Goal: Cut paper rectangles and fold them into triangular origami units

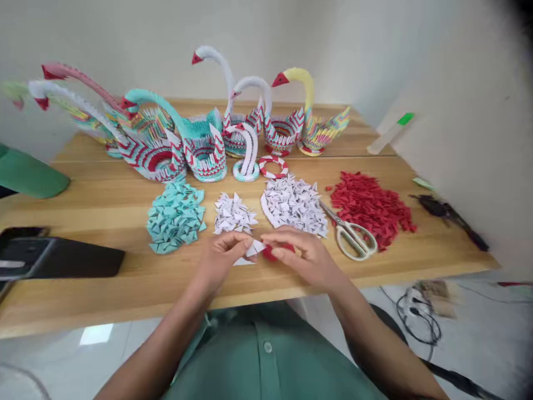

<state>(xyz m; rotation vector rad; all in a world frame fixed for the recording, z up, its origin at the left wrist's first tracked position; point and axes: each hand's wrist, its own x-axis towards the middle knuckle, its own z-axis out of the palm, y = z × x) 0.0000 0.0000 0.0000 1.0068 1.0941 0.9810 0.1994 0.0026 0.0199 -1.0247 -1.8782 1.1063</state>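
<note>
Fingers (245, 243) of left hand (222, 253) clamped on white folded piece (255, 248), its tip aimed right, toward right hand (307, 254). Right fingers pinched around red item (269, 254), partly hidden, just right of that tip; its long axis can't be told. Small white pile (235, 213) just beyond left hand.

The wood-grain table (95, 211) adjoined the pale, plain back wall (145, 33); a straight seam (366, 156) crossed its top. A pale side wall (474, 116) bounded the right. Below, the glossy tiled floor (139, 339) reflected a bright rectangular light patch (96, 334).
</note>
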